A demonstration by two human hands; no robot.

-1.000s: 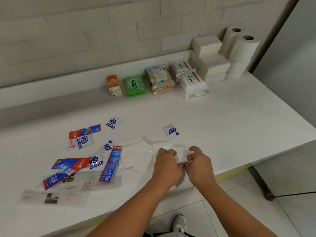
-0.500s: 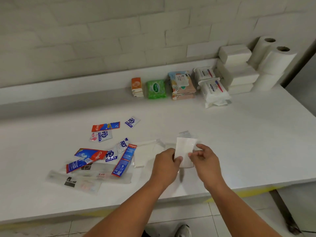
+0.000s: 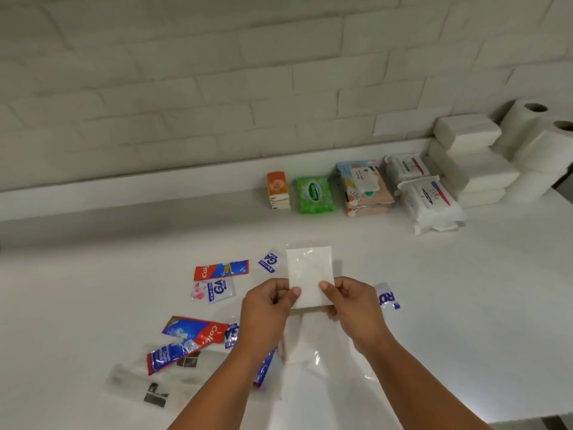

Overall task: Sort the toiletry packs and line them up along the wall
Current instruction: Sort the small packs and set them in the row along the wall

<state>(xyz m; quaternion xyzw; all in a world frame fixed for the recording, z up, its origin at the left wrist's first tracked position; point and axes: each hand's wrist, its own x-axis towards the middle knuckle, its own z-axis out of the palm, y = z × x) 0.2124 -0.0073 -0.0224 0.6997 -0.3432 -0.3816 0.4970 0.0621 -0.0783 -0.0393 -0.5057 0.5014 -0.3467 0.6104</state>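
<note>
Both my left hand (image 3: 269, 308) and right hand (image 3: 353, 305) pinch the flat white rectangular plastic-wrapped pack (image 3: 310, 274) by its bottom corners; long axis upright, pointing toward the wall.

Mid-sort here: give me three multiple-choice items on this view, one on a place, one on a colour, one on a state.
1. The green wipes pack sits:
A. between the orange pack and the patterned stack
B. left of the orange pack
C. on top of the patterned stack

2. The held pack is:
A. red
B. white
C. green

3. The held pack is:
A. lying untouched
B. pinched by the left hand and the right hand
C. tucked into the wall row

Answers:
1 A, it has orange on its left and the patterned stack on its right.
2 B, plain white shows under clear wrap.
3 B, a thumb presses each lower corner.
</note>
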